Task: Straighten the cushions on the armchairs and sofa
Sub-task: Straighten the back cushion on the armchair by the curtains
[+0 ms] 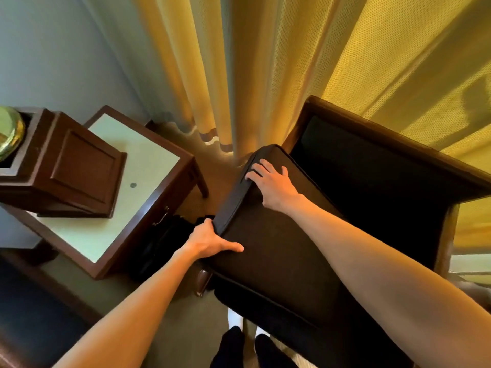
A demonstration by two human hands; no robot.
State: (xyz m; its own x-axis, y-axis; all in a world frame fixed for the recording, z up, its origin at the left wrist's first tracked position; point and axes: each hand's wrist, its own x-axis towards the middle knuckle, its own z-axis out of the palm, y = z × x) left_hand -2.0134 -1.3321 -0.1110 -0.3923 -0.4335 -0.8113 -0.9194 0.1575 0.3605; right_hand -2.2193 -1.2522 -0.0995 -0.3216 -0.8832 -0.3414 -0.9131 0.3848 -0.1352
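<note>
A dark brown seat cushion lies tilted on the wooden-framed armchair, its left side raised and sticking out past the chair's left edge. My left hand grips the cushion's near left corner, thumb on top and fingers hidden underneath. My right hand rests palm down on the cushion's far left part, its fingertips curling over the edge seam. The chair's dark back pad stands behind the cushion.
A wooden side table with a pale top stands to the left and carries a dark wooden box. Yellow curtains hang behind. Another dark seat shows at the lower left. A dark bag lies between table and chair.
</note>
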